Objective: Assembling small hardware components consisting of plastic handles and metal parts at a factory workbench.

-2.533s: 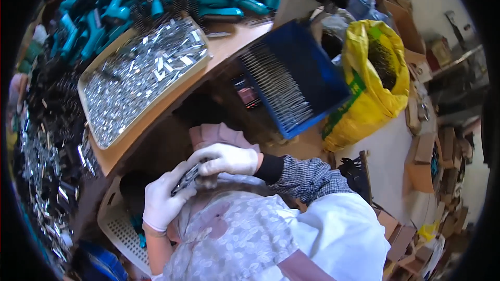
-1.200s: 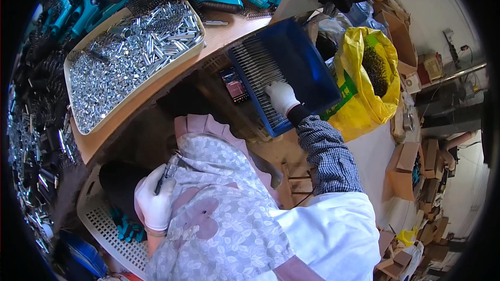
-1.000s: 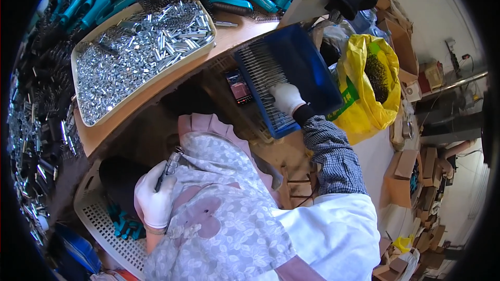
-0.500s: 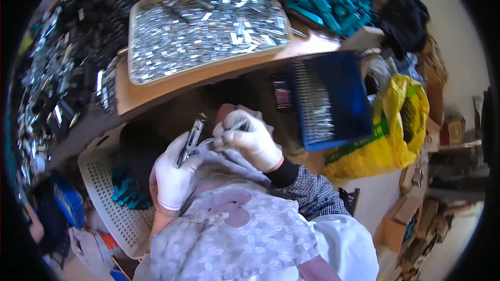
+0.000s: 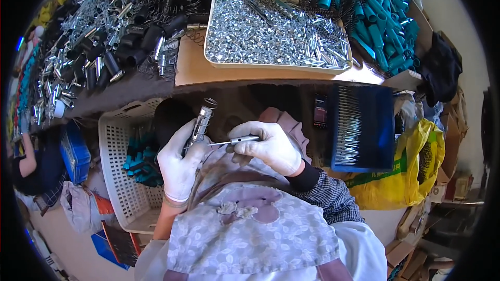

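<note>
In front of my apron, my gloved left hand (image 5: pixel 177 166) is closed around an upright, slightly tilted metal cylinder (image 5: pixel 199 127). A coiled spring (image 5: pixel 210 103) sits around its upper end and stands out at the top. To its right, my gloved right hand (image 5: pixel 278 148) pinches a short metal sleeve (image 5: pixel 244 139) lying nearly level. From the sleeve a thin rod (image 5: pixel 219 143) points left and reaches the fingers of my left hand. Whether the rod touches the cylinder is hidden by the left thumb.
On the bench ahead stands a cream tray (image 5: pixel 208 52) of small metal pieces. Black and metal parts (image 5: pixel 112 62) lie left, teal handles (image 5: pixel 383 26) right. A white basket (image 5: pixel 117 187) stands low left; a blue bin (image 5: pixel 380 130) of pins and a yellow bag (image 5: pixel 385 192) are at the right.
My view has swung, so the bench sits further right in it. My right hand has turned, showing the sleeve and rod pointing toward my left hand. The left keeps hold of the cylinder.
</note>
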Demonstrator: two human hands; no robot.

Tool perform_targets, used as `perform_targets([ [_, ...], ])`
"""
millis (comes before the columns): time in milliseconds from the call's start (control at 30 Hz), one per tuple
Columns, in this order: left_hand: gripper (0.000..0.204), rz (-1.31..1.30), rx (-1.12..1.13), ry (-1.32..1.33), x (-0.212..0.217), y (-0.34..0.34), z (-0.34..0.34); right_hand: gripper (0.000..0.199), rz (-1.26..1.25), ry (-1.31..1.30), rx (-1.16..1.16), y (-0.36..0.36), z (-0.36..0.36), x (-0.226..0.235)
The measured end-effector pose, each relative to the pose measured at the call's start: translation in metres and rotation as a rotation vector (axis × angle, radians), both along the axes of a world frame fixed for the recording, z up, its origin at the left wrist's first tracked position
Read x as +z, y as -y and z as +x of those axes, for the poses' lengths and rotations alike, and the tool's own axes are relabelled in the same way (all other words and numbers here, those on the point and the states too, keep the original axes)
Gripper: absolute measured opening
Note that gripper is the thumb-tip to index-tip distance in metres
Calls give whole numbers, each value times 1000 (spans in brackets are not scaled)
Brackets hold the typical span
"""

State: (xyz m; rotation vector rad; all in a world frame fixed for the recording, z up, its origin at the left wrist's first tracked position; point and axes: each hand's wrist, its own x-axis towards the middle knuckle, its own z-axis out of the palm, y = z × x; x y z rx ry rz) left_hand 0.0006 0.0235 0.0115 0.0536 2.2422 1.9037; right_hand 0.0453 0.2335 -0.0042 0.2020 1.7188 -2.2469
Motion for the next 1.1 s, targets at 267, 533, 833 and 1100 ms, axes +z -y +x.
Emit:
perform_targets([
  [267, 43, -189, -142, -294, -12, 9, -2, 19, 275, -59, -44, -9, 1, -11],
  [533, 38, -357, -408, -495, -11, 30, -7, 19, 454, -176, -134, -70, 7, 28],
  [833, 30, -246, -505, -546, -7, 15, -3, 16, 460, -232, 88, -42, 4, 26],
  [1100, 27, -168, -514, -562, -9, 13, -2, 15, 400, -215, 97, -45, 7, 28],
])
